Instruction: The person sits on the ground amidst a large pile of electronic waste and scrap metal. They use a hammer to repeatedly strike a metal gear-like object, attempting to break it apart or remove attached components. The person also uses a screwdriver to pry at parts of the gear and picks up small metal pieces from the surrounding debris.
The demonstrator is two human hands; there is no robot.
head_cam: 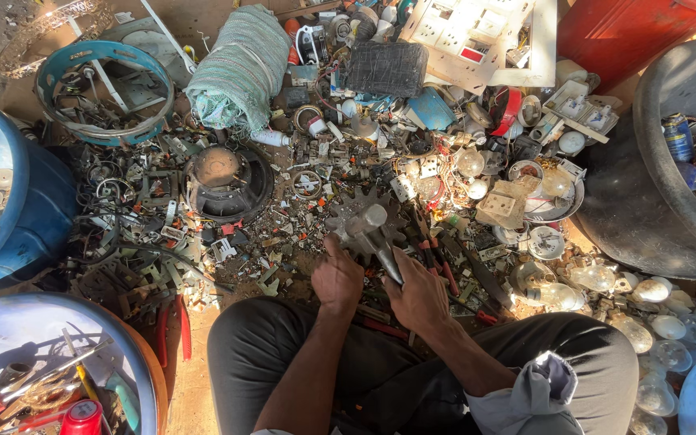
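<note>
The right hand (419, 300) has its fingers wrapped tight around a hammer (374, 235), head up, over a gear (364, 217) on the littered floor. The left hand (337, 278) rests beside it, fingers curled downward; whether they hold anything I cannot tell.

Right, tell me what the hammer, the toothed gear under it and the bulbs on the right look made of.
Hammer: dull grey metal, seemingly steel, with a sunlit sheen. Gear: dark, matt metal, probably iron, rusty-looking. Bulbs: clear, glinting domes, glass or plastic, can't tell.
</note>
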